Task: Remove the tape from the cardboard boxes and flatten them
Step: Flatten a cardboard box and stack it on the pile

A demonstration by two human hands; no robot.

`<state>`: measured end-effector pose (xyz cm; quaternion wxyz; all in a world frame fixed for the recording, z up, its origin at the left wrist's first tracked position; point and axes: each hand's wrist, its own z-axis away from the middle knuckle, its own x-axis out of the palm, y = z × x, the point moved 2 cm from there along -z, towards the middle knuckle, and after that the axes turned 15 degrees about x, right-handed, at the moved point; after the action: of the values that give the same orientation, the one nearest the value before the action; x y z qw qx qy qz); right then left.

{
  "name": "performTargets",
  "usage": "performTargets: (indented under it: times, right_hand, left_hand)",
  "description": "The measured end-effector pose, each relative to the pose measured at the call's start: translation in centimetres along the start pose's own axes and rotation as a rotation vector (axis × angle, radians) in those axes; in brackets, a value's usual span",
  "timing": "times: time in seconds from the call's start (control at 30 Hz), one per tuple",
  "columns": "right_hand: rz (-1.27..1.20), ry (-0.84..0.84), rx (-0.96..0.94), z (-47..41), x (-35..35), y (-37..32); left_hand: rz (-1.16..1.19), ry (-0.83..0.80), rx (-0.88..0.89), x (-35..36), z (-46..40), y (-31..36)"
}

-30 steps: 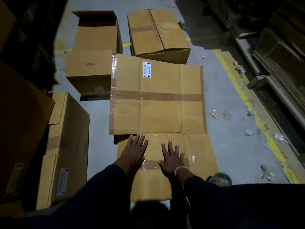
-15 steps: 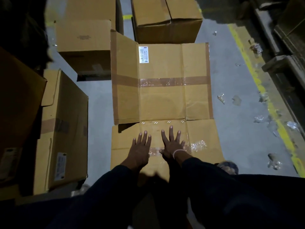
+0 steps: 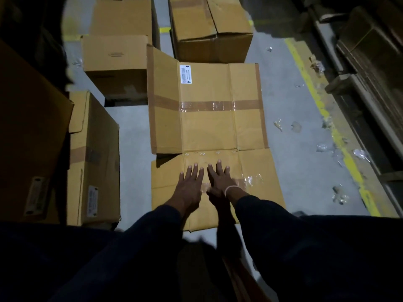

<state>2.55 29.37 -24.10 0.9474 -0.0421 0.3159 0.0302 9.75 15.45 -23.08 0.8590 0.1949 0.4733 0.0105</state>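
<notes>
A flattened brown cardboard box [image 3: 209, 127] lies on the grey floor in front of me, with a strip of clear tape [image 3: 207, 105] across its far half and a white label near its top. My left hand [image 3: 189, 186] and my right hand [image 3: 220, 182] rest palm down, fingers spread, side by side on the box's near panel. A crinkled piece of clear tape [image 3: 250, 180] sticks to that panel just right of my right hand. Neither hand holds anything.
Three standing boxes surround the flat one: a taped box [image 3: 209, 29] behind, an open box [image 3: 117, 62] at back left, a labelled box [image 3: 93, 160] on the left. Tape scraps [image 3: 340, 197] litter the floor by a yellow line [image 3: 322, 114]. Stacked boards [image 3: 370, 62] run along the right.
The view has shifted down and closer over the flattened box. Both hands stayed flat on the near panel and slid slightly closer together.
</notes>
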Motion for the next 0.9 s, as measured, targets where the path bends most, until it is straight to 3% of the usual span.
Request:
performTargets:
  times: [0.23,0.43,0.6,0.67,0.8,0.9]
  right_hand:
    - [-0.146,0.144,-0.025,3.7,3.1,0.3]
    - [-0.621,0.077,0.119,7.1,6.0,-0.1]
    - [-0.839,0.056,0.159,8.5,8.3,0.4]
    - [-1.009,0.043,0.263,8.9,9.5,0.8]
    - [-1.48,0.02,0.644,9.9,10.6,1.9]
    - [-1.691,0.003,0.75,9.6,11.2,2.4]
  left_hand:
    - [-0.017,-0.01,0.056,-0.2,1.6,2.1]
    - [0.007,-0.031,0.035,0.2,4.9,3.5]
    - [0.031,-0.013,0.063,1.0,6.1,4.9]
    - [0.055,-0.01,0.058,1.2,6.5,5.3]
    - [0.073,0.0,0.051,1.5,6.8,6.1]
    - [0.065,0.023,0.07,1.3,6.8,6.5]
